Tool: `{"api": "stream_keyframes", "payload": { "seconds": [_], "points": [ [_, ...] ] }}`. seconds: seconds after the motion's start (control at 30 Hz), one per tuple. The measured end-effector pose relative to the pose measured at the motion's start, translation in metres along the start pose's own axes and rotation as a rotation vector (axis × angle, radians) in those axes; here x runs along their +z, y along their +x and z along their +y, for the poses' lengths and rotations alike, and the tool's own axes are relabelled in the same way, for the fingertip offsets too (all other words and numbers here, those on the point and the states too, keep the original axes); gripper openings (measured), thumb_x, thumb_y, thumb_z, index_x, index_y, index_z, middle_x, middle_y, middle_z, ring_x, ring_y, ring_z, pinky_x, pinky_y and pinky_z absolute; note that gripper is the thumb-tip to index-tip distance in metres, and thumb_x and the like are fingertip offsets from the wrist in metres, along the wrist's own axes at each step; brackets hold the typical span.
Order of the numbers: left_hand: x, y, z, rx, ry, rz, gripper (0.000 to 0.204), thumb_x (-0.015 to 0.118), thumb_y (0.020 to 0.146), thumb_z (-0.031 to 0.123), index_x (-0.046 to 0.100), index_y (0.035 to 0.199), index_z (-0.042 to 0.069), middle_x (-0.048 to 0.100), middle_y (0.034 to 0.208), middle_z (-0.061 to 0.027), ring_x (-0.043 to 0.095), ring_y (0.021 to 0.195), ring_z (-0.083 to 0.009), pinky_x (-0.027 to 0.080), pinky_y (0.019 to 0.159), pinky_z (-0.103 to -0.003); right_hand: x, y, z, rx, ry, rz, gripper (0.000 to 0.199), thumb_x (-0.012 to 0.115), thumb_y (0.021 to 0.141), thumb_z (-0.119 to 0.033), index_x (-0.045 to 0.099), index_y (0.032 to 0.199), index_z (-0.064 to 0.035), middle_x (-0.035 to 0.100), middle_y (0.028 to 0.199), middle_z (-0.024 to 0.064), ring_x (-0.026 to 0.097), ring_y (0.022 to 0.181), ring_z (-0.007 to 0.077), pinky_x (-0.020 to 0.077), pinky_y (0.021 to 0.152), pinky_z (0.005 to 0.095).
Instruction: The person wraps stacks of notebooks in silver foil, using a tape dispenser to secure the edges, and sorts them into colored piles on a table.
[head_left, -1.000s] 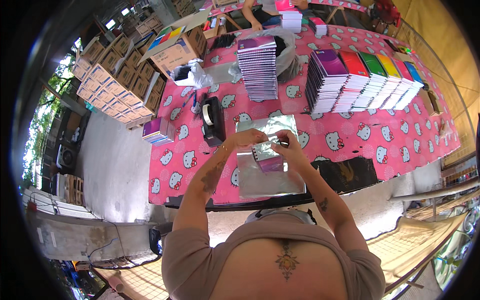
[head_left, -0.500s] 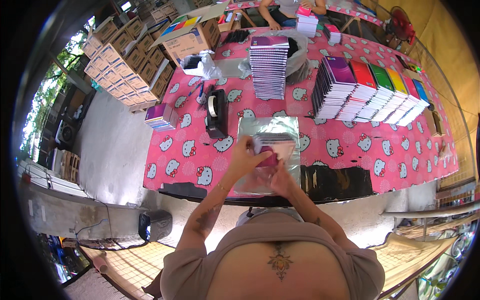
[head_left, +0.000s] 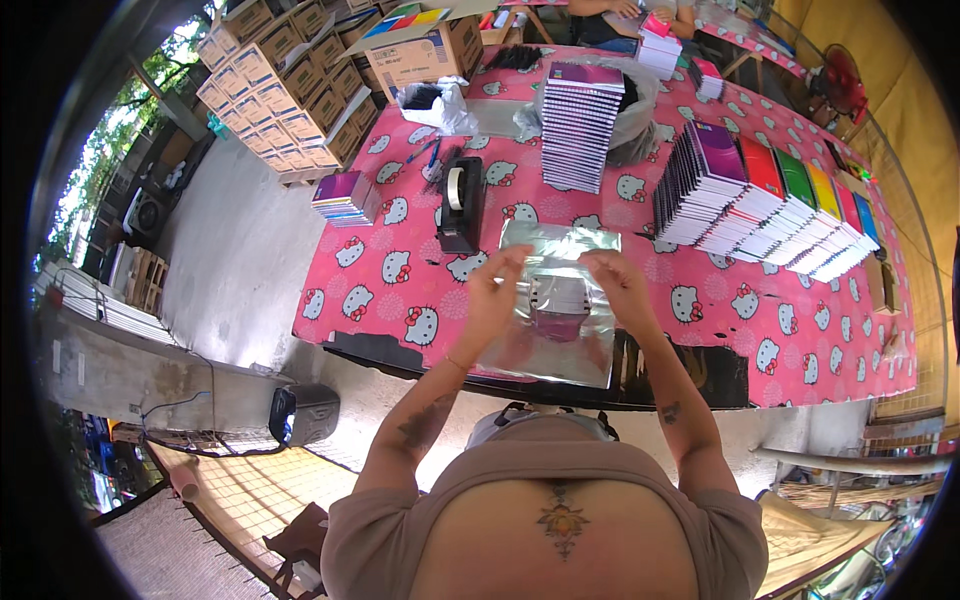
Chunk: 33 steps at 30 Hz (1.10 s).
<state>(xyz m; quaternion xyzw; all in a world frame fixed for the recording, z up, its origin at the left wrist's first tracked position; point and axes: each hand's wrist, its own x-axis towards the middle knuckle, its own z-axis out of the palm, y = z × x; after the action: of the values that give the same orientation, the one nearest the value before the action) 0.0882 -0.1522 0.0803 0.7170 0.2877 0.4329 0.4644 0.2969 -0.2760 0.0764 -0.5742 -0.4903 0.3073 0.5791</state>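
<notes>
A shiny, silvery clear plastic bag lies at the near edge of the table in front of me. Near its middle is a small spiral notebook bundle with purple at its near end; glare hides whether it lies inside or on top. My left hand pinches the plastic above the bundle's left side. On the right side, my right hand has its fingertips closed on the plastic too. A black tape dispenser stands just beyond my left hand.
A tall notebook stack stands ahead, with several coloured notebook stacks to the right. A smaller stack sits at left. Cardboard boxes rise beyond the left edge. Across the table, another person's hand is near more notebooks.
The notebook bundle has left my hands and now rests at the plastic. Both hands have moved apart, onto the plastic to either side. The view has shifted slightly.
</notes>
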Motion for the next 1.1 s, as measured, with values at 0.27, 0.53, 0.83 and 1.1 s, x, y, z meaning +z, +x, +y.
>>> {"api": "stream_keyframes", "payload": {
  "seconds": [0.27, 0.53, 0.83, 1.1],
  "points": [
    [-0.116, 0.088, -0.113, -0.657, 0.123, 0.139, 0.033, 0.073, 0.088, 0.025, 0.07, 0.108, -0.001, 0.066, 0.078, -0.0053, 0.06, 0.069, -0.0149, 0.048, 0.06, -0.029, 0.039, -0.005, -0.08, -0.314, -0.709, 0.028, 0.037, 0.073, 0.084, -0.028, 0.067, 0.115, -0.0102, 0.066, 0.113, 0.0118, 0.061, 0.106, 0.0304, 0.0453, 0.091, 0.0461],
    [-0.112, 0.052, -0.141, -0.483, -0.207, 0.124, 0.02, 0.069, 0.089, 0.02, 0.071, 0.094, 0.0, 0.069, 0.076, -0.0044, 0.064, 0.065, -0.0136, 0.05, 0.058, -0.03, 0.066, -0.006, -0.066, -0.192, -0.971, -0.096, 0.029, 0.073, 0.083, -0.03, 0.072, 0.107, -0.0135, 0.071, 0.093, 0.0052, 0.067, 0.092, 0.0259, 0.0422, 0.09, 0.0426],
    [-0.092, 0.066, -0.056, 0.041, -0.04, -0.446, 0.015, 0.069, 0.091, 0.009, 0.071, 0.106, 0.004, 0.071, 0.086, -0.0048, 0.066, 0.078, -0.0135, 0.051, 0.072, -0.03, 0.081, -0.008, -0.082, -0.166, -1.013, -0.028, 0.032, 0.073, 0.081, -0.033, 0.072, 0.107, -0.0131, 0.071, 0.093, 0.0051, 0.067, 0.089, 0.0235, 0.0422, 0.087, 0.0429],
    [-0.047, 0.082, 0.001, 0.307, 0.133, -0.845, 0.022, 0.077, 0.083, 0.006, 0.076, 0.104, 0.014, 0.054, 0.103, -0.0023, 0.052, 0.108, -0.02, 0.042, 0.092, -0.032, 0.073, -0.006, -0.083, -0.209, -1.045, -0.031, 0.04, 0.076, 0.078, -0.036, 0.071, 0.109, -0.0116, 0.068, 0.105, 0.0088, 0.064, 0.096, 0.027, 0.0418, 0.089, 0.0446]
  ]
}}
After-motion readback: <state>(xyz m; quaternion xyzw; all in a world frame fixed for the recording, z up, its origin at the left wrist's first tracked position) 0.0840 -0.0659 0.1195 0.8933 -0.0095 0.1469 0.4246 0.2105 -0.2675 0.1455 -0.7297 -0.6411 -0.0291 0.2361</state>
